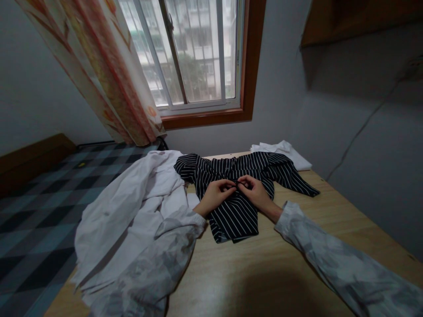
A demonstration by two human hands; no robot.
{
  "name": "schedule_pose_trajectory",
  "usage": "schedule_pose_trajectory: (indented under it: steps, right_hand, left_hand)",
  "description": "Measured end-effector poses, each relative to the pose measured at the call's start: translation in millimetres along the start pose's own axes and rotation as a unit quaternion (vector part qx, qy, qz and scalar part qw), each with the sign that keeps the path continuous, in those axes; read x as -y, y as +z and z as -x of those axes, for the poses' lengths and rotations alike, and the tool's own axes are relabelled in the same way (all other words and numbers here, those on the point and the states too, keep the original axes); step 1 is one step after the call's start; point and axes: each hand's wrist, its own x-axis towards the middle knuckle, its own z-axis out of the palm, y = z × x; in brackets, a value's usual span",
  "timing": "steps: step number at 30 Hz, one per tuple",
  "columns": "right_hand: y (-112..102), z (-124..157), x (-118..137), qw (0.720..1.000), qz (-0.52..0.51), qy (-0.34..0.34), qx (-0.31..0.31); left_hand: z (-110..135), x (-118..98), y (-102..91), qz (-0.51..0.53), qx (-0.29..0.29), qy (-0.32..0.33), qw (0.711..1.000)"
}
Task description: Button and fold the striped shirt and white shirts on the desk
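A black shirt with thin white stripes [236, 222] lies spread on the wooden table, its collar end toward the wall and one sleeve stretched out to the right. At the middle of its front, my left hand [218, 193] pinches the fabric between thumb and fingers. My right hand [256, 193] pinches the cloth right beside it, the fingertips of both hands nearly meeting. Whether a button sits between the fingers is too small to make out. Crumpled white clothing [128, 211] lies to the left, close to my left forearm.
The light wooden table [211, 277] carries all the clothes. Folded white cloth [291, 156] rests at its far right corner. On the left is a bed with a checked cover [39, 211]. A window [198, 57], a curtain [115, 79] and a hanging cable [360, 130] are beyond.
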Motion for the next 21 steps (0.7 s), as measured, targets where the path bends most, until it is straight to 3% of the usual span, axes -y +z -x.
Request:
schedule_pose_trajectory:
  steps: [9,14,21]
  right_hand:
    - [-1.6,3.2,14.0,0.996,0.072,-0.043,0.016]
    - [-3.3,3.2,19.8,0.995,0.056,-0.072,0.041]
    - [0.0,3.3,12.4,0.998,0.047,-0.048,0.012]
  left_hand:
    - [-1.9,8.8,3.4,0.015,-0.021,-0.002,1.000]
    - [-3.1,16.5,4.6,0.015,-0.047,-0.006,0.999]
    - [-2.4,15.6,4.1,0.028,-0.025,0.000,0.999]
